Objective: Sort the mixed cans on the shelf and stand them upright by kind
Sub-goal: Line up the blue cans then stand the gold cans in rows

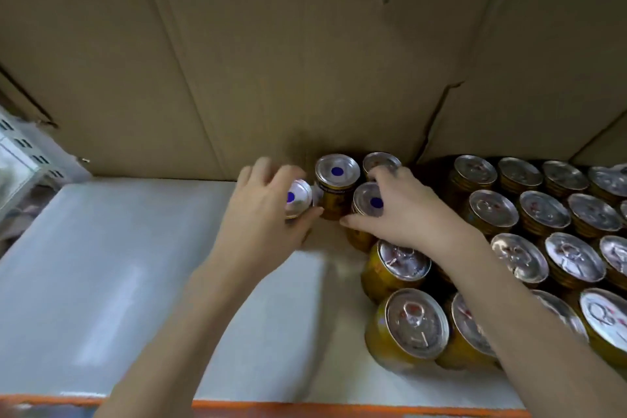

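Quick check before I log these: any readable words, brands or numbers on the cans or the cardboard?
None can be read.
Gold can at the back: a dark band of print on its side, too blurred.
Pull-tab lids: reddish marks, too blurred.
Blue dots on three lids: plain marks, no text.
Cardboard: no print shows.

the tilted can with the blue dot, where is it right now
In the head view, the tilted gold can with a blue-dotted silver end sits left of centre in the left hand, just left of the upright blue-dot can by the cardboard wall.
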